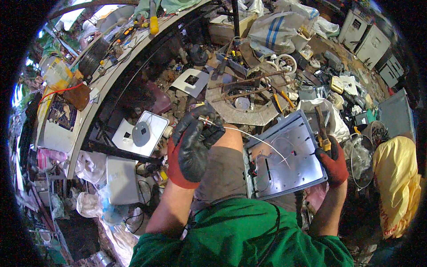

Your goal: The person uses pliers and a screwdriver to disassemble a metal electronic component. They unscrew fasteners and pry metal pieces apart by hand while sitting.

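My left hand (191,144), in a black and red work glove, pinches a small metal cylinder part (206,120) with a thin white wire (258,141) trailing from it. The wire runs to an opened grey metal panel (289,160) resting on my lap. My right hand (332,161), in a red glove, grips yellow-handled pliers (322,129) at the panel's right edge and steadies the panel. Small red and white wires lie on the panel's inner face.
Scrap lies all around: a round metal ring base (242,109) ahead, white plastic covers (141,132) at left, a curved workbench edge (111,80) with tools, white sacks (275,29) at the back, a yellow bag (398,178) at right.
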Action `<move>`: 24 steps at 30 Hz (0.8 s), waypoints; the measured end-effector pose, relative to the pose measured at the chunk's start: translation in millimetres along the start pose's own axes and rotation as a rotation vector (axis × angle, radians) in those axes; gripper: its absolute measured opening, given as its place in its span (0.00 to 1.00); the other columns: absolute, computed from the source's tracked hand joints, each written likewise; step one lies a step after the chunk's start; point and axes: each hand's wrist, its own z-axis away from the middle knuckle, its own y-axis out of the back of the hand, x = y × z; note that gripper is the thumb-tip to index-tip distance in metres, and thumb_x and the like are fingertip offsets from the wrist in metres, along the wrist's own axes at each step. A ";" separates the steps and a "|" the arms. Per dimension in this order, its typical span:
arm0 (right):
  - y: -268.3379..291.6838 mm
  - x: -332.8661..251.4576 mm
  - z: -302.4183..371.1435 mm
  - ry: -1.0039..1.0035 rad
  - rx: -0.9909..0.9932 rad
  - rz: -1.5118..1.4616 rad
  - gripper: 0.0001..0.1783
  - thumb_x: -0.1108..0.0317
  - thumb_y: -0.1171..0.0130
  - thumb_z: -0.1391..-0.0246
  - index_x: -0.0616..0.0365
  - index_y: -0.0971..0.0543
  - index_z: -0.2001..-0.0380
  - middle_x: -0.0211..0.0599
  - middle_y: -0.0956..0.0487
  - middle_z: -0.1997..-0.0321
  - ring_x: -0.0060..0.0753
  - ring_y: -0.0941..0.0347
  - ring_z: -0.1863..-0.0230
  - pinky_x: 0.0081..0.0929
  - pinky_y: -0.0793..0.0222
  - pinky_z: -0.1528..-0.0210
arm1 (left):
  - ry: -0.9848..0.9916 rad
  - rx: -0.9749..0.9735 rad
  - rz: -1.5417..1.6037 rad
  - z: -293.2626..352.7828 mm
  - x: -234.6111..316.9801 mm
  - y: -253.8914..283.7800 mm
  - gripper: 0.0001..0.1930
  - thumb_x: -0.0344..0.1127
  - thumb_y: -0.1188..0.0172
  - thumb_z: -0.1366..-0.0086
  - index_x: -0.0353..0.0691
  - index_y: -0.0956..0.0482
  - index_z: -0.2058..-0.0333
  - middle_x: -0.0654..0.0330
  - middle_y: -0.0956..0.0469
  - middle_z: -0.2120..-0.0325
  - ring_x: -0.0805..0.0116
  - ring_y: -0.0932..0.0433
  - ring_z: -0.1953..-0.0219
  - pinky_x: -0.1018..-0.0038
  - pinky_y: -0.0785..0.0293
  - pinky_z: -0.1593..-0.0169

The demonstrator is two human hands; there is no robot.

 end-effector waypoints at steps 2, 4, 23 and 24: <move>0.1 0.8 3.2 -0.025 0.037 0.013 0.34 0.72 0.32 0.53 0.64 0.32 0.42 0.35 0.23 0.51 0.27 0.26 0.54 0.26 0.29 0.50 | -0.013 -0.002 -0.032 0.5 -0.6 -0.7 0.18 0.36 0.49 0.29 0.36 0.27 0.44 0.57 0.23 0.52 0.64 0.21 0.52 0.63 0.24 0.46; 1.1 1.8 4.5 -0.039 0.038 0.006 0.35 0.72 0.32 0.53 0.64 0.32 0.41 0.35 0.23 0.50 0.27 0.26 0.53 0.25 0.30 0.49 | -0.047 0.004 -0.079 1.4 -0.9 -1.8 0.17 0.35 0.49 0.29 0.36 0.27 0.44 0.57 0.23 0.52 0.64 0.21 0.52 0.64 0.24 0.46; 26.7 28.1 -11.7 -0.097 0.014 -0.044 0.42 0.71 0.31 0.56 0.64 0.36 0.36 0.39 0.24 0.46 0.32 0.27 0.49 0.30 0.32 0.44 | 0.178 0.042 0.080 -185.5 -76.0 185.2 0.15 0.39 0.47 0.32 0.42 0.24 0.49 0.55 0.21 0.55 0.56 0.22 0.52 0.61 0.25 0.44; 24.9 23.6 -17.3 -0.094 -0.024 -0.028 0.44 0.71 0.30 0.57 0.64 0.37 0.36 0.39 0.25 0.46 0.33 0.27 0.48 0.30 0.32 0.43 | 0.105 -0.029 -0.004 -190.6 -84.9 187.0 0.16 0.40 0.48 0.31 0.41 0.25 0.49 0.54 0.22 0.54 0.55 0.24 0.51 0.59 0.27 0.42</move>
